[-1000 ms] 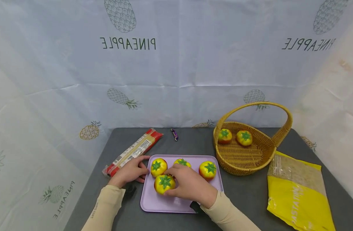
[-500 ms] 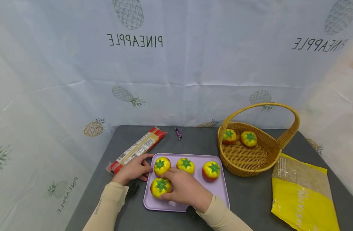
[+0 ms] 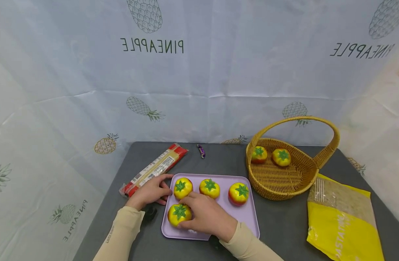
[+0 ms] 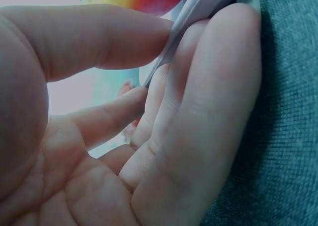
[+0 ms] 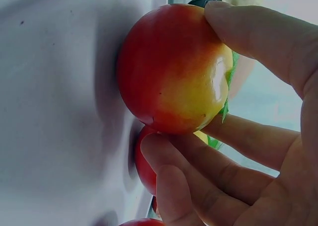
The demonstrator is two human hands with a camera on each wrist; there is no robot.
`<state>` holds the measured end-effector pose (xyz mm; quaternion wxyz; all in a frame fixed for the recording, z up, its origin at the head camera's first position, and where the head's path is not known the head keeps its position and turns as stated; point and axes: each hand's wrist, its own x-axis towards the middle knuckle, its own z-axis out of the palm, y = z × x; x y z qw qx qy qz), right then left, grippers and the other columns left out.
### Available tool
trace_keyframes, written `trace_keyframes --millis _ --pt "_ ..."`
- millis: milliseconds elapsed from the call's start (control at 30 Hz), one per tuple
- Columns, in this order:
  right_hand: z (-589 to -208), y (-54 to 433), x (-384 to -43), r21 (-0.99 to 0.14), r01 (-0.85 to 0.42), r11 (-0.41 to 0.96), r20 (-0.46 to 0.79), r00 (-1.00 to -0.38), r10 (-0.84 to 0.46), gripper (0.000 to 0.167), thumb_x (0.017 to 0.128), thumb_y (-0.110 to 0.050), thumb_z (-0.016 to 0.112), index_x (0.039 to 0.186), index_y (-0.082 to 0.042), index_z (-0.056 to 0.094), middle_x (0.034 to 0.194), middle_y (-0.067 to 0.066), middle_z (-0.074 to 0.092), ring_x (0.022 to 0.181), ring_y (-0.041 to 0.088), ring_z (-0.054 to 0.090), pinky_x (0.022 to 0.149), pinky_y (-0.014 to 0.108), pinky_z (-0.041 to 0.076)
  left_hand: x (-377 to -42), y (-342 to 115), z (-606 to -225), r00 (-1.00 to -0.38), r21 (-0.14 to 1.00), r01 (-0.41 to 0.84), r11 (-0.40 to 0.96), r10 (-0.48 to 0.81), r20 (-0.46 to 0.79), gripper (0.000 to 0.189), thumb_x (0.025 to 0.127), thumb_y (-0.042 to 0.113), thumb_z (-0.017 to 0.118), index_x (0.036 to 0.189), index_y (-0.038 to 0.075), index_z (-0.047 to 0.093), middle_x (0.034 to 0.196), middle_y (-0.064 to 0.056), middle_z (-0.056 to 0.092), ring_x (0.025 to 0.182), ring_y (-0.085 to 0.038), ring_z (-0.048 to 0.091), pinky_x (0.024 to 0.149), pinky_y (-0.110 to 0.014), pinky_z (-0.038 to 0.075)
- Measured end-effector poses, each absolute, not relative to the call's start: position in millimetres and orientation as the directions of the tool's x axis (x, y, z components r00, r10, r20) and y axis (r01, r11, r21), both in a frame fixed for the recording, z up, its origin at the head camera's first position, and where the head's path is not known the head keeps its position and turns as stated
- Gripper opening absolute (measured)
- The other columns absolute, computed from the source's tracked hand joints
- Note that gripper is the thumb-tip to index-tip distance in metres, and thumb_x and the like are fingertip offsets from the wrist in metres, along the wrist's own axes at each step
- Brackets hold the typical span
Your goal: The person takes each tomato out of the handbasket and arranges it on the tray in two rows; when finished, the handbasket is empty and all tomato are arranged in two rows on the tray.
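Note:
My left hand (image 3: 150, 193) pinches the left rim of a lilac tray (image 3: 246, 217); in the left wrist view the thumb lies inside the tray wall (image 4: 196, 10) and the fingers outside. With my right hand (image 3: 210, 214) I grip a yellow-red fruit with a green star-shaped leaf top (image 3: 178, 214), tomato-like, at the tray's front left. In the right wrist view that fruit (image 5: 174, 69) sits between thumb and fingers, close to the tray floor; whether it touches is unclear. Along the tray's back stand a left fruit (image 3: 183, 187), a middle fruit (image 3: 209, 187) and a right fruit (image 3: 238, 193).
A wicker basket (image 3: 278, 181) with a tall handle holds two similar fruits (image 3: 281, 157) behind the tray's right side. A yellow pasta bag (image 3: 344, 228) lies at the right. At the back left are a red-ended noodle packet (image 3: 157, 168) and a purple wrapped candy (image 3: 201, 151).
My right hand has brought the gripped fruit left and slightly toward me, away from the back-left fruit. The left hand stays at the tray rim. The head view has shifted a little.

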<state>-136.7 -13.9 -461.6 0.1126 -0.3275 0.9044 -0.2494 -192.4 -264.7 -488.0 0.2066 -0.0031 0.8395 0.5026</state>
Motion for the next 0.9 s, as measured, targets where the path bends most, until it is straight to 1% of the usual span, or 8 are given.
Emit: trace_keyframes --millis 167,300,500,667,800,900 --pt "-462.4 -14.5 -136.6 -0.534 -0.524 0.664 -0.041 -0.768 -0.639 0.062 0.085 -0.052 0.089 0.137 -0.022 0.073 0.128 -0.007 0.071 0.099 0.003 0.063 0.098 0.029 0.062 -191.8 -265.7 -487.8 -0.915 0.845 -0.21 0.491 0.206 -0.347 0.066 0.094 0.011 0.075 0.156 0.01 0.054 0.095 -0.014 0.065 0.07 -0.024 0.07 0.068 -0.037 0.068" --pt "-463.0 -14.4 -136.8 -0.523 -0.539 0.661 -0.026 -0.764 -0.644 0.064 0.086 -0.053 0.088 0.138 -0.021 0.072 0.128 -0.006 0.071 0.1 0.004 0.064 0.098 0.03 0.062 -191.7 -265.9 -487.7 -0.916 0.845 -0.211 0.492 0.202 -0.347 0.065 0.094 0.011 0.075 0.155 0.01 0.054 0.095 -0.013 0.065 0.07 -0.024 0.071 0.068 -0.037 0.068" --pt "-462.1 -13.2 -137.7 -0.506 -0.547 0.667 -0.028 -0.762 -0.647 0.062 0.086 -0.055 0.087 0.136 -0.023 0.072 0.126 -0.008 0.071 0.1 0.004 0.063 0.102 0.032 0.061 -192.2 -265.1 -486.5 -0.913 0.848 -0.211 0.486 0.211 -0.349 0.065 0.094 0.011 0.075 0.156 0.01 0.054 0.095 -0.013 0.065 0.071 -0.024 0.071 0.068 -0.037 0.068" --pt "-460.8 -11.1 -138.7 -0.5 -0.564 0.657 -0.006 -0.756 -0.654 0.062 0.086 -0.056 0.087 0.136 -0.022 0.072 0.127 -0.007 0.072 0.103 0.004 0.065 0.103 0.031 0.06 -192.1 -264.8 -483.1 -0.909 0.849 -0.206 0.487 0.225 -0.35 0.067 0.094 0.011 0.075 0.157 0.009 0.052 0.096 -0.014 0.065 0.07 -0.023 0.07 0.068 -0.038 0.068" --pt "-458.1 -9.0 -138.7 -0.509 -0.57 0.645 0.007 -0.752 -0.659 0.065 0.086 -0.054 0.088 0.139 -0.02 0.071 0.131 -0.007 0.072 0.107 0.004 0.065 0.105 0.031 0.059 -192.5 -264.6 -482.9 -0.91 0.847 -0.207 0.489 0.223 -0.351 0.066 0.095 0.012 0.075 0.157 0.01 0.052 0.096 -0.013 0.066 0.071 -0.023 0.07 0.069 -0.037 0.068" --pt "-456.3 -7.7 -138.7 -0.52 -0.57 0.636 0.013 -0.75 -0.661 0.066 0.087 -0.053 0.088 0.141 -0.02 0.07 0.131 -0.007 0.072 0.107 0.004 0.064 0.104 0.031 0.059 -190.6 -265.4 -484.9 -0.911 0.848 -0.203 0.489 0.224 -0.347 0.066 0.095 0.012 0.075 0.157 0.01 0.052 0.095 -0.013 0.065 0.071 -0.023 0.07 0.068 -0.036 0.068"
